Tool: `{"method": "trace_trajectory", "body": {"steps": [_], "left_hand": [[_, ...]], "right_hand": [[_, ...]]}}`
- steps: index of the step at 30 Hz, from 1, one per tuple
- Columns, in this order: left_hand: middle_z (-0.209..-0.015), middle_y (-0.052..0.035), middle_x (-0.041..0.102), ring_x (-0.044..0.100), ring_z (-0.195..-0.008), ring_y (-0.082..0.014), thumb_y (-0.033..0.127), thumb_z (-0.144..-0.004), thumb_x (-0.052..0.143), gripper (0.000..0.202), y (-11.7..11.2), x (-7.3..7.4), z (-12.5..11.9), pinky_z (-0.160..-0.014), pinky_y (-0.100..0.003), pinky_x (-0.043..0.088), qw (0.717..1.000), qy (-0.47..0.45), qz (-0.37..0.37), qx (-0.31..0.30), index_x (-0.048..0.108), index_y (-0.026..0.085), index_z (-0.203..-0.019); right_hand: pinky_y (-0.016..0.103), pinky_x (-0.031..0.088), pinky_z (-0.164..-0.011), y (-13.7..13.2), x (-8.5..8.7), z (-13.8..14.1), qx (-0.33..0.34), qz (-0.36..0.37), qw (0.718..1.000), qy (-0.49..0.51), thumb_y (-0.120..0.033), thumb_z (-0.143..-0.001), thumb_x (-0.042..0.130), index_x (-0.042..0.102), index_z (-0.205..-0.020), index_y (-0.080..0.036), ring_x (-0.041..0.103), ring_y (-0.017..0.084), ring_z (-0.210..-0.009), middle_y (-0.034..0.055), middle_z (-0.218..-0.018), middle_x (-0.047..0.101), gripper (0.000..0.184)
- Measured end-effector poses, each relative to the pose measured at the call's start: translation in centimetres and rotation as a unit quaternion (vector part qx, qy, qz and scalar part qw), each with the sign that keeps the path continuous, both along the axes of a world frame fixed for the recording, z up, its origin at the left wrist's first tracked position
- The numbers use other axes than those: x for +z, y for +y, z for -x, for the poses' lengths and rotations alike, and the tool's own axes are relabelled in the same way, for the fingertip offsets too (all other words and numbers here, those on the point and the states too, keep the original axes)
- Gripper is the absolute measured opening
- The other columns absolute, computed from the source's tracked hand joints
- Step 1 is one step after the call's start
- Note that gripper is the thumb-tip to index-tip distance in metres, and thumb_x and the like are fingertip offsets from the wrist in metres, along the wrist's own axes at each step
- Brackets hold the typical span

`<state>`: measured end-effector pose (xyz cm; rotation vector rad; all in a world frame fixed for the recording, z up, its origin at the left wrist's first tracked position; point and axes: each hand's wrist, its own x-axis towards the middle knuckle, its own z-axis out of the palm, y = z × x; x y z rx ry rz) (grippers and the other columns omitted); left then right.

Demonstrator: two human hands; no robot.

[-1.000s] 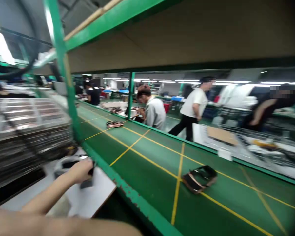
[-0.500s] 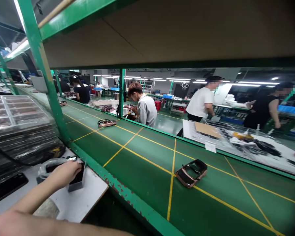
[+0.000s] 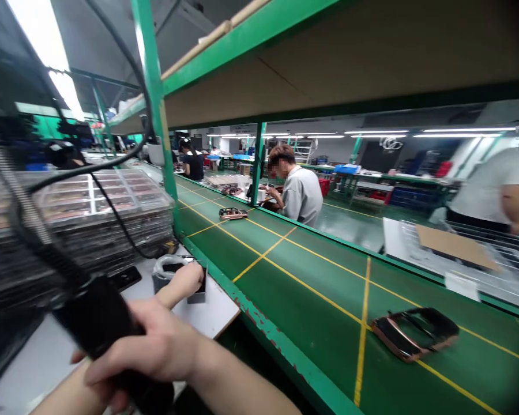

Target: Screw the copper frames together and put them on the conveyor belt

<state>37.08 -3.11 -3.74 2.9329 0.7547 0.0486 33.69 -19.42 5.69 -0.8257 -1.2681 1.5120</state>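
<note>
My right hand [image 3: 151, 340] is wrapped round a black corded tool [image 3: 97, 314], which looks like an electric screwdriver; its lower end is hidden. A metal spring [image 3: 19, 190] runs up from its top. Beyond it, my left hand [image 3: 188, 281] dips into a small grey box [image 3: 197, 297] on the white worktop [image 3: 218, 311]. Its fingers are curled and their tips are hidden in the box, so what they hold does not show. Beside that hand stands a container lined with a clear plastic bag [image 3: 164, 266].
A green conveyor [image 3: 303, 288] carries a toy car body [image 3: 415, 333] at right and another car body [image 3: 232, 214] farther off. Stacked clear trays [image 3: 90, 196], a phone [image 3: 126, 278] and a black cable [image 3: 142, 75] are at left. A co-worker [image 3: 300, 190] sits across the conveyor.
My right hand has come into view holding the black tool. The view has swung left, so things appear farther right. My left hand is still at the grey box.
</note>
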Motion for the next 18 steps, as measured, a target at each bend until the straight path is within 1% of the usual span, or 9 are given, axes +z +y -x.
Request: {"method": "trace_trajectory", "body": {"steps": [2,3,6,8,10,12,14,16,18], "left_hand": [[-0.080,-0.0055,0.072,0.069,-0.088,-0.0227,0.009,-0.087,0.054,0.021,-0.2,-0.1,0.3,-0.083,-0.036,0.054,1.000,-0.007,0.000,0.001,0.072,0.014,-0.078],[-0.085,-0.0051,0.072,0.069,-0.090,-0.0214,0.013,-0.090,0.056,0.018,-0.3,-0.2,0.5,-0.086,-0.037,0.054,1.000,-0.008,0.001,0.002,0.071,0.013,-0.081],[-0.098,-0.0064,0.072,0.067,-0.097,-0.0189,0.025,-0.091,0.066,0.014,-0.1,-0.3,0.5,-0.092,-0.040,0.055,1.000,-0.005,0.013,0.002,0.069,0.013,-0.087],[-0.101,-0.0056,0.073,0.067,-0.098,-0.0187,0.030,-0.091,0.067,0.017,0.7,0.1,0.6,-0.092,-0.039,0.056,1.000,-0.007,0.025,0.008,0.069,0.014,-0.089],[-0.103,-0.0048,0.072,0.068,-0.097,-0.0188,0.034,-0.093,0.064,0.020,2.2,0.8,0.9,-0.091,-0.039,0.057,0.999,-0.015,0.025,0.042,0.069,0.014,-0.096],[-0.106,-0.0065,0.071,0.068,-0.098,-0.0194,0.036,-0.096,0.060,0.024,3.8,1.4,1.4,-0.090,-0.041,0.057,0.994,-0.019,0.009,0.104,0.068,0.014,-0.103],[-0.110,-0.0086,0.070,0.067,-0.102,-0.0203,0.036,-0.096,0.061,0.026,4.9,1.6,1.9,-0.092,-0.043,0.057,0.987,-0.011,-0.009,0.162,0.067,0.013,-0.107],[-0.112,-0.0090,0.070,0.067,-0.105,-0.0215,0.036,-0.094,0.063,0.026,5.3,1.5,2.0,-0.094,-0.044,0.057,0.981,0.000,-0.017,0.195,0.067,0.013,-0.108],[-0.113,-0.0094,0.069,0.067,-0.105,-0.0219,0.036,-0.093,0.065,0.028,5.3,1.3,1.8,-0.094,-0.044,0.057,0.978,0.006,-0.017,0.208,0.066,0.013,-0.110]], "right_hand": [[0.017,0.045,-0.038,0.0,0.6,-0.5,0.053,0.003,0.996,0.065,-0.026,-0.060,0.075,0.062,-0.076,-0.016,0.052,0.009,-0.038,-0.0061,-0.052,0.058,0.022],[0.017,0.045,-0.037,0.0,0.9,-0.7,0.057,0.003,0.995,0.082,-0.024,-0.060,0.073,0.062,-0.077,-0.016,0.051,0.009,-0.037,-0.0060,-0.052,0.058,0.022],[0.017,0.043,-0.034,-0.5,1.5,-0.9,0.032,-0.006,0.996,0.082,-0.024,-0.060,0.071,0.061,-0.081,-0.015,0.050,0.009,-0.035,-0.0057,-0.051,0.058,0.024],[0.017,0.043,-0.034,-0.6,1.4,-0.8,0.027,-0.008,0.996,0.080,-0.024,-0.060,0.071,0.061,-0.083,-0.015,0.049,0.009,-0.035,-0.0057,-0.050,0.058,0.027],[0.017,0.042,-0.035,-0.6,1.0,-0.6,0.026,-0.012,0.997,0.074,-0.025,-0.062,0.071,0.061,-0.085,-0.015,0.049,0.009,-0.036,-0.0052,-0.050,0.058,0.027],[0.017,0.042,-0.035,-0.4,0.5,-0.5,0.028,-0.021,0.997,0.076,-0.024,-0.063,0.070,0.061,-0.086,-0.015,0.050,0.009,-0.036,-0.0049,-0.051,0.059,0.026],[0.017,0.042,-0.035,-0.2,0.1,-0.3,0.032,-0.024,0.996,0.082,-0.024,-0.064,0.070,0.061,-0.086,-0.015,0.050,0.009,-0.036,-0.0051,-0.050,0.059,0.026],[0.016,0.042,-0.035,-0.1,-0.1,0.0,0.038,-0.015,0.995,0.090,-0.023,-0.063,0.070,0.061,-0.085,-0.015,0.050,0.009,-0.036,-0.0056,-0.050,0.058,0.025],[0.016,0.043,-0.034,-0.1,-0.2,0.2,0.051,-0.006,0.995,0.087,-0.022,-0.062,0.071,0.060,-0.083,-0.015,0.050,0.009,-0.037,-0.0058,-0.050,0.058,0.024]]}}
